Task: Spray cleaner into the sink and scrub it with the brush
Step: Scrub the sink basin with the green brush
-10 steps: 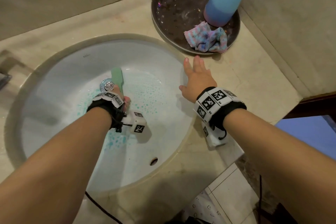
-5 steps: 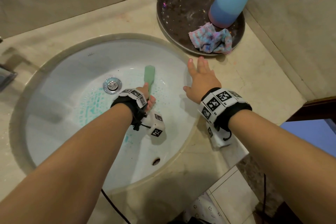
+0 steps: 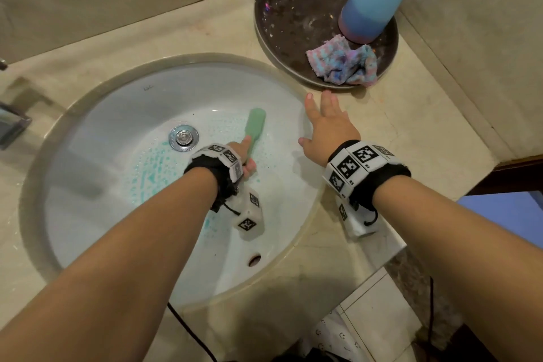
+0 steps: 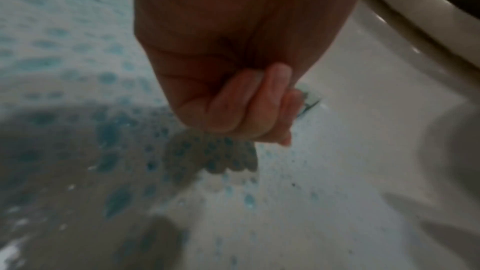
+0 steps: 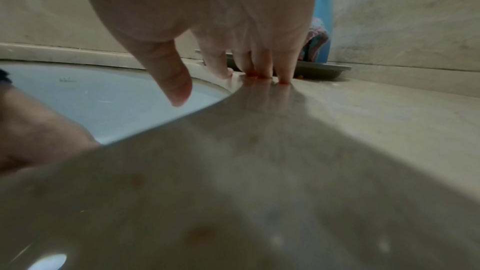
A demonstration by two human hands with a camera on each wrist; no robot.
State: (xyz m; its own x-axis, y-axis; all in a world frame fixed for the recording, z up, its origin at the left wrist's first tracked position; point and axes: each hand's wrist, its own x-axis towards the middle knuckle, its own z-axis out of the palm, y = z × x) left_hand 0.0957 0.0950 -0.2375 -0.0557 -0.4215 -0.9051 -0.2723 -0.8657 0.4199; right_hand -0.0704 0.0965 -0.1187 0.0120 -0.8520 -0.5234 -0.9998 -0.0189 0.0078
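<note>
The left hand (image 3: 245, 160) is reaching down into the white sink (image 3: 117, 114), its fingers (image 4: 249, 106) curling tightly round the handle of the green brush (image 3: 255, 126). The brush head is pointing away from the person, lying against the basin wall on the side nearest the right hand, just beside the chrome drain (image 3: 183, 137). In the left wrist view only a small pale sliver of the brush is showing past the clenched fingers, and that picture is blurring. Blue-green droplets of cleaner (image 3: 147, 173) are speckling the basin floor around and in front of the drain, and more are dotting the wall by the brush head.

The right hand (image 3: 327, 129) is resting on the beige tabletop (image 3: 411, 132) just beside the sink's rim, holding nothing. Its fingers (image 5: 283, 69) are stretching out straight with the tips pressing on the stone, and the thumb (image 5: 168, 73) is hanging over the edge of the basin.

Toward the far right corner of the tabletop, a dark round tray (image 3: 282, 17) is sitting close to the wall. The blue spray bottle (image 3: 373, 0) is standing upright on it, its top running out of the head view. A crumpled pink-and-blue cloth (image 3: 343, 63) is lying on the tray's near side, touching the bottle's base. Small coloured specks are scattering across the tray's bare surface. An overflow hole (image 3: 254, 259) is showing in the basin wall nearest the person.
</note>
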